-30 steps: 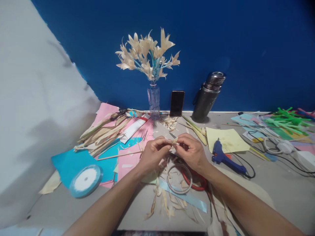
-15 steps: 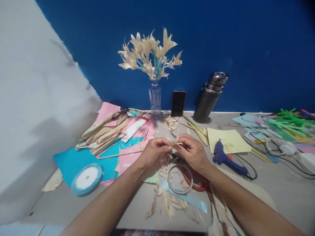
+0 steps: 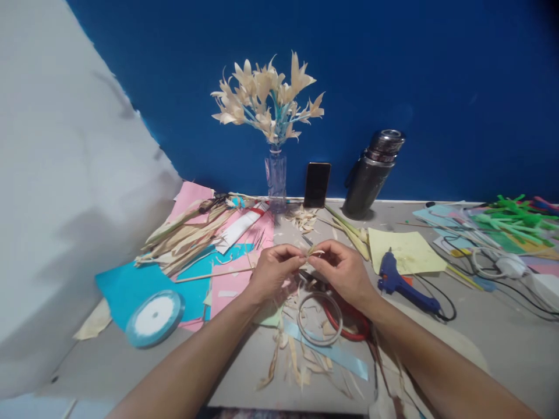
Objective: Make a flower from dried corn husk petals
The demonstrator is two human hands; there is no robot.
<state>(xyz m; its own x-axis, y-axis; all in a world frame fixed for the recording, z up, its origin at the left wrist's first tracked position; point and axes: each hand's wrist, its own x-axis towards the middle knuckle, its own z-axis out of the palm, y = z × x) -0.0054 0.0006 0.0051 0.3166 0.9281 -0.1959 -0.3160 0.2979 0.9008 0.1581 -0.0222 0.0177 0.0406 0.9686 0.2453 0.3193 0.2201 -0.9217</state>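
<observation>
Both my hands meet over the middle of the grey table. My left hand and my right hand pinch a small pale strip of dried husk between their fingertips, held a little above the table. Beneath them lie a clear tape ring, a red ring, husk scraps and a light blue paper strip.
A vase of husk flowers, a phone and a metal flask stand by the blue wall. A blue glue gun and yellow paper lie right; dried husks, coloured paper and a ribbon roll left.
My fingers have worked the husk strip slightly, and its tip now points more to the right. The view has shifted a little; the hands stay in place.
</observation>
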